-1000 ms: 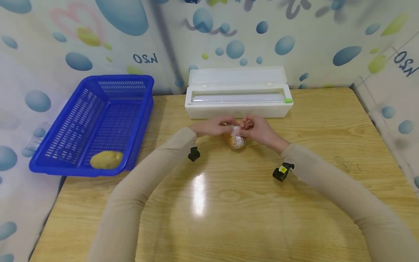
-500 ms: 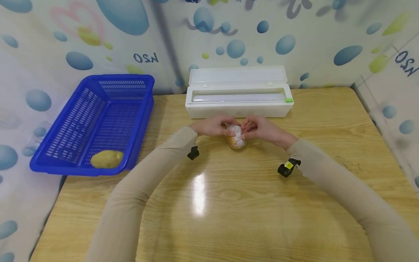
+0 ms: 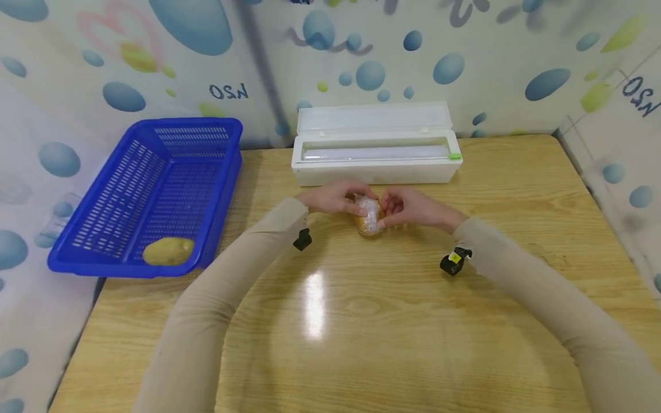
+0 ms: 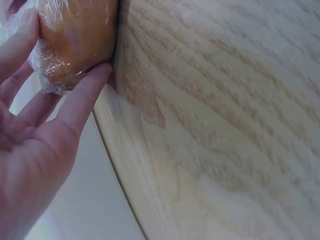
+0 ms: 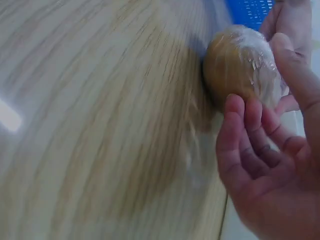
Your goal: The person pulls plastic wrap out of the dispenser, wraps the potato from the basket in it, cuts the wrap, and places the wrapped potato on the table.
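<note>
A potato (image 3: 369,220) wrapped in crinkled cling film sits on the wooden table in front of the white box. My left hand (image 3: 338,198) grips it from the left, thumb on top and fingers around the far side; in the left wrist view a fingertip lies low against the potato (image 4: 80,35). From the right, my right hand (image 3: 410,207) holds its near end between thumb and curled fingers. The right wrist view shows those fingertips at the lower side of the potato (image 5: 237,65), where the film (image 5: 262,65) bunches on top.
Behind the hands stands a white cling film box (image 3: 377,172), lid raised, with a roll (image 3: 377,154) inside and a green slider at its right end. On the left, a blue basket (image 3: 217,229) holds another potato (image 3: 168,252). A patterned wall backs the table.
My right hand has shifted slightly to the right and its thumb has come lower on the wrapped potato. The potato has turned a little. My left hand stays nearly in place.
</note>
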The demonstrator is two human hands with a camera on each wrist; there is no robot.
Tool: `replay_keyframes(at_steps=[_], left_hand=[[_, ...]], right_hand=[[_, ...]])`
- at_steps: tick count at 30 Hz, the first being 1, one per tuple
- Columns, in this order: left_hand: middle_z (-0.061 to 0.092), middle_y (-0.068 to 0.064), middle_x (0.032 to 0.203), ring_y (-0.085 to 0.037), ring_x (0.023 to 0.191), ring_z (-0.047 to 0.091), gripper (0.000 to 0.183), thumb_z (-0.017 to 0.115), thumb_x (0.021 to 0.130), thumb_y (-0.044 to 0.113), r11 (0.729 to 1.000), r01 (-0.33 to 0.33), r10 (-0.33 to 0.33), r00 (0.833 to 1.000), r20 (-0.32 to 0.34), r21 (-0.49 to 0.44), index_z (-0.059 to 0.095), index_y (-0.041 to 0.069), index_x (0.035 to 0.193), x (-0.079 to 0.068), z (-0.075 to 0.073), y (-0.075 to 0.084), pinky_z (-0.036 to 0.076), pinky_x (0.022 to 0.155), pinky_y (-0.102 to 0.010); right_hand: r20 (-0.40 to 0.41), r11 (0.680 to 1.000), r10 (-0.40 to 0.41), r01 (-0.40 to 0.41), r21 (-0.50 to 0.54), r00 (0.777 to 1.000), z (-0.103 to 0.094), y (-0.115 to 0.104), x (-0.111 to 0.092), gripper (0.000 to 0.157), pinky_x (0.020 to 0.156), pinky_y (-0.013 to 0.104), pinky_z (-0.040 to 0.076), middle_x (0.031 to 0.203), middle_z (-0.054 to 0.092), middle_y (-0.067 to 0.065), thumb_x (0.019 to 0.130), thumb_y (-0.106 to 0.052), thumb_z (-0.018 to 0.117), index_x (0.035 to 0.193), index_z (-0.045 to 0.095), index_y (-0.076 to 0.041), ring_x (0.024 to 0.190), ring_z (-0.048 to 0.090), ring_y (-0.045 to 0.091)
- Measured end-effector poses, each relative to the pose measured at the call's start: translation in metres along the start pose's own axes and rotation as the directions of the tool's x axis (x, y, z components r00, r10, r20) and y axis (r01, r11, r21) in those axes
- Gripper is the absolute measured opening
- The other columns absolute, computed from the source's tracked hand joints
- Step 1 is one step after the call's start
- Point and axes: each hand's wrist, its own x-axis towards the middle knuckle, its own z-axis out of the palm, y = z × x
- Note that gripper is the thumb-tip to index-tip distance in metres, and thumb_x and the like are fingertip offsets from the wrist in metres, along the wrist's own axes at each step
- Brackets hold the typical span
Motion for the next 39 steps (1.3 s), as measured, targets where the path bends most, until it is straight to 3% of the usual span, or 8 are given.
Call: replay_keyframes(at_steps=[7,12,17,23,27,33,37,39], left_hand=[[0.053,0.0,0.114,-0.013,0.101,0.048,0.039,0.064,0.083,0.018,0.999,-0.004,0.004,1.0,0.007,-0.032,0.054,0.008,0.119,0.0,0.0,-0.002,0.038,0.087,-0.028],[0.054,0.0,0.113,-0.012,0.103,0.048,0.039,0.065,0.082,0.02,1.0,-0.011,0.012,1.0,0.005,-0.007,0.055,0.008,0.118,0.003,0.0,-0.004,0.037,0.089,-0.027],[0.055,0.0,0.115,-0.011,0.107,0.046,0.038,0.064,0.082,0.021,0.999,-0.048,0.048,0.999,0.005,-0.008,0.056,0.008,0.117,0.003,0.001,-0.007,0.035,0.091,-0.026],[0.053,-0.002,0.12,-0.01,0.109,0.046,0.035,0.055,0.089,0.015,0.995,-0.093,0.093,0.996,-0.019,-0.041,0.052,0.004,0.123,-0.005,0.002,-0.015,0.035,0.092,-0.027],[0.051,-0.003,0.123,-0.011,0.111,0.045,0.038,0.055,0.089,0.016,0.997,-0.072,0.071,0.997,-0.036,-0.03,0.049,0.004,0.125,-0.005,0.003,-0.013,0.035,0.092,-0.027],[0.045,-0.009,0.127,-0.017,0.116,0.043,0.04,0.058,0.087,0.018,0.997,0.045,-0.05,0.995,-0.086,-0.057,0.038,0.005,0.119,-0.003,0.007,-0.008,0.035,0.092,-0.027],[0.055,-0.008,0.114,-0.017,0.106,0.05,0.029,0.056,0.088,0.018,0.99,0.071,-0.052,0.987,-0.154,0.121,0.048,0.004,0.112,-0.003,0.012,0.0,0.038,0.089,-0.026],[0.058,-0.008,0.107,-0.016,0.098,0.053,0.026,0.054,0.09,0.017,0.955,0.093,-0.039,0.981,-0.192,0.282,0.054,0.002,0.11,-0.003,0.017,0.006,0.04,0.085,-0.027]], right_hand=[[0.065,0.995,-0.093,0.095,-0.03,0.993,-0.001,0.004,0.003,0.041,0.052,0.027,0.045,0.076,0.053,0.009,0.069,-0.023,0.077,0.087,0.047,-0.001,0.066,0.05,0.018],[0.089,1.0,-0.015,0.016,-0.006,0.996,-0.001,-0.003,0.0,0.037,0.054,0.029,0.045,0.079,0.052,0.01,0.075,-0.026,0.072,0.089,0.047,-0.002,0.065,0.051,0.02],[0.02,0.999,0.027,-0.027,-0.022,0.999,0.005,-0.002,0.002,0.03,0.052,0.03,0.045,0.073,0.055,0.012,0.086,-0.034,0.057,0.084,0.051,-0.005,0.061,0.053,0.023],[-0.006,0.994,0.084,-0.083,0.072,0.996,0.009,-0.01,0.002,0.027,0.056,0.033,0.046,0.073,0.051,0.011,0.087,-0.029,0.056,0.085,0.051,-0.002,0.062,0.051,0.022],[-0.005,0.984,0.156,-0.155,0.091,0.988,0.009,-0.012,0.002,0.031,0.057,0.032,0.045,0.074,0.05,0.01,0.089,-0.032,0.054,0.086,0.049,-0.001,0.063,0.05,0.021],[-0.058,0.976,0.213,-0.21,0.051,0.975,0.011,-0.012,0.006,0.039,0.055,0.032,0.044,0.071,0.05,0.011,0.089,-0.039,0.05,0.082,0.049,-0.001,0.061,0.05,0.022],[-0.095,0.968,0.248,-0.243,0.063,0.964,0.012,-0.016,0.008,0.037,0.053,0.031,0.043,0.068,0.051,0.009,0.089,-0.038,0.051,0.081,0.049,-0.002,0.06,0.051,0.021],[-0.109,0.965,0.259,-0.253,0.066,0.96,0.013,-0.018,0.008,0.038,0.052,0.031,0.042,0.067,0.051,0.009,0.089,-0.039,0.051,0.081,0.049,-0.002,0.059,0.051,0.021]])
